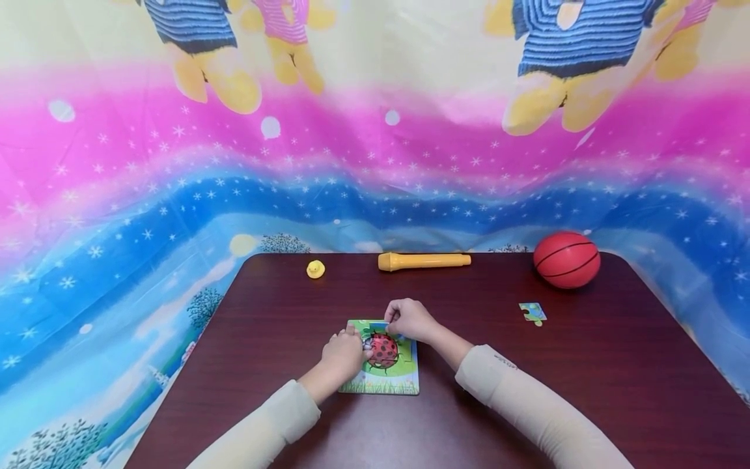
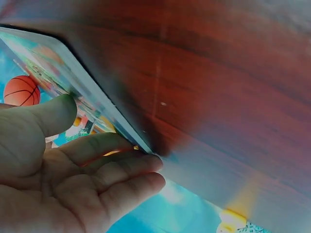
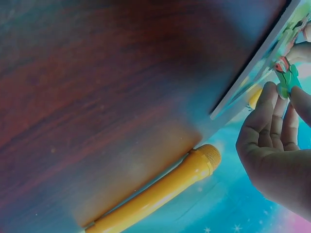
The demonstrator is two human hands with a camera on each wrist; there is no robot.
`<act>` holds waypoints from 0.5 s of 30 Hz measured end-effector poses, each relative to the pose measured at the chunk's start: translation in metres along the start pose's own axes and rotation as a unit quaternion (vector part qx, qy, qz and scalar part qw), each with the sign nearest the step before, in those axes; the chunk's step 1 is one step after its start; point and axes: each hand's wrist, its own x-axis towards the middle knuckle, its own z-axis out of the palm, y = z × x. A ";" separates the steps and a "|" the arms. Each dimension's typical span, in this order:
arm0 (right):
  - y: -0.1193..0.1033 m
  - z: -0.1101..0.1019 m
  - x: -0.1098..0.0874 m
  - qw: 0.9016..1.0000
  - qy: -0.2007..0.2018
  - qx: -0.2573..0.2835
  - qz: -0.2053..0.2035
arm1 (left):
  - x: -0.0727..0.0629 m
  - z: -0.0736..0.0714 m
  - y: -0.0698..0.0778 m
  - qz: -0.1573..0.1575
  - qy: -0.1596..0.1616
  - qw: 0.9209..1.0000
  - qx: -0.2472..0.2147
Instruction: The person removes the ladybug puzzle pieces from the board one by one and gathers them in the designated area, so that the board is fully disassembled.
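A square ladybug jigsaw puzzle (image 1: 381, 384) lies flat on the table, with a green field, a red spotted ladybug and a grass border. My left hand (image 1: 342, 357) rests on its left side; in the left wrist view the fingers (image 2: 129, 167) reach to the board's edge, and the thumb lies over the picture. Above the puzzle's upper right part, my right hand (image 1: 410, 320) pinches a puzzle piece (image 3: 287, 77), green with a bit of red, between thumb and fingers. The piece is tilted up off the board. In the head view, the fingers mostly hide it.
Another puzzle piece (image 1: 532, 312) lies on the table (image 1: 263, 339) to the right. Along the back edge are a small yellow rubber duck (image 1: 316, 269), a yellow toy microphone (image 1: 424, 261) and a red toy basketball (image 1: 566, 260). A printed curtain (image 1: 375, 150) hangs behind.
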 end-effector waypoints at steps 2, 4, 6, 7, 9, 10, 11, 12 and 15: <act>0.001 0.001 0.000 1.000 0.001 -0.002 -0.005 | 0.000 -0.001 0.001 -0.005 -0.005 1.000 -0.013; 0.002 0.001 0.000 1.000 0.001 -0.011 -0.011 | 0.000 -0.001 0.002 -0.010 -0.009 1.000 -0.025; 0.003 0.002 0.000 1.000 0.000 -0.015 -0.014 | 0.000 0.000 0.003 -0.013 -0.010 1.000 -0.026; 0.003 0.002 -0.001 1.000 0.000 -0.018 -0.016 | 0.000 0.000 0.003 -0.013 -0.008 1.000 -0.024; 0.003 0.002 -0.001 1.000 -0.001 -0.017 -0.016 | 0.000 0.001 0.005 -0.013 -0.001 1.000 -0.015; 0.002 0.002 -0.001 1.000 -0.002 -0.015 -0.014 | 0.000 0.002 0.006 -0.013 0.005 1.000 -0.007; 0.002 0.001 -0.001 1.000 -0.003 -0.013 -0.013 | 0.001 0.002 0.007 -0.013 0.010 1.000 -0.001; 0.002 0.001 -0.001 1.000 -0.004 -0.011 -0.013 | 0.001 0.003 0.008 -0.012 0.014 1.000 0.005; 0.003 0.000 0.000 1.000 -0.003 -0.007 -0.009 | 0.003 0.004 0.010 -0.016 0.029 0.999 0.014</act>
